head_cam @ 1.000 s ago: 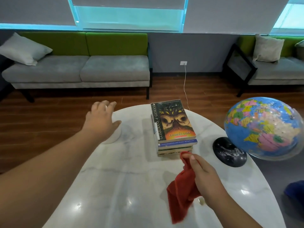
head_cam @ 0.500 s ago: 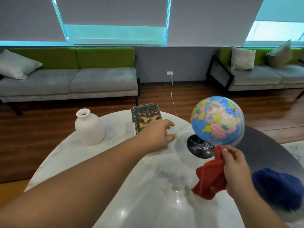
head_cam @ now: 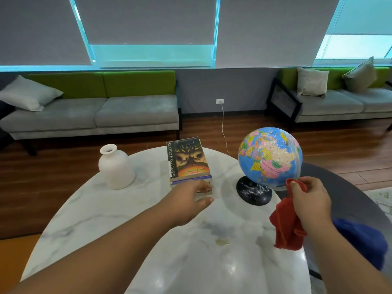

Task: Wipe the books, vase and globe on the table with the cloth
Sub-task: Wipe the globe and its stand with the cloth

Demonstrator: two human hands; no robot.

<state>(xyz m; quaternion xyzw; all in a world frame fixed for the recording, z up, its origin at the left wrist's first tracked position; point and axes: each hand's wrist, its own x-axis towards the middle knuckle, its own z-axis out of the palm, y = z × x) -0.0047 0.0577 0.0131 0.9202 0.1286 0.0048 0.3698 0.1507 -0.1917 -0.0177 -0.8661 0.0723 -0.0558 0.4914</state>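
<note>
A stack of books (head_cam: pixel 187 161) lies at the middle of the white marble table (head_cam: pixel 118 211). My left hand (head_cam: pixel 189 197) holds the stack's near end, fingers against the lower books and thumb beneath. A white vase (head_cam: pixel 115 167) stands to the left of the books, untouched. The blue globe (head_cam: pixel 269 157) on its black base (head_cam: pixel 253 193) stands to the right of them. My right hand (head_cam: pixel 309 198) pinches a red cloth (head_cam: pixel 287 225) just below the globe's lower right side; most of the cloth hangs down over the table.
A blue object (head_cam: pixel 364 240) sits on a dark round table (head_cam: pixel 347 187) to the right. Grey and green sofas (head_cam: pixel 99 111) line the far wall across a wooden floor. A white cable (head_cam: pixel 223 132) hangs from a wall socket behind the table.
My left hand left the vase, passed over the top book and drew back to the stack's near end. My right hand carried the cloth up beside the globe's lower right.
</note>
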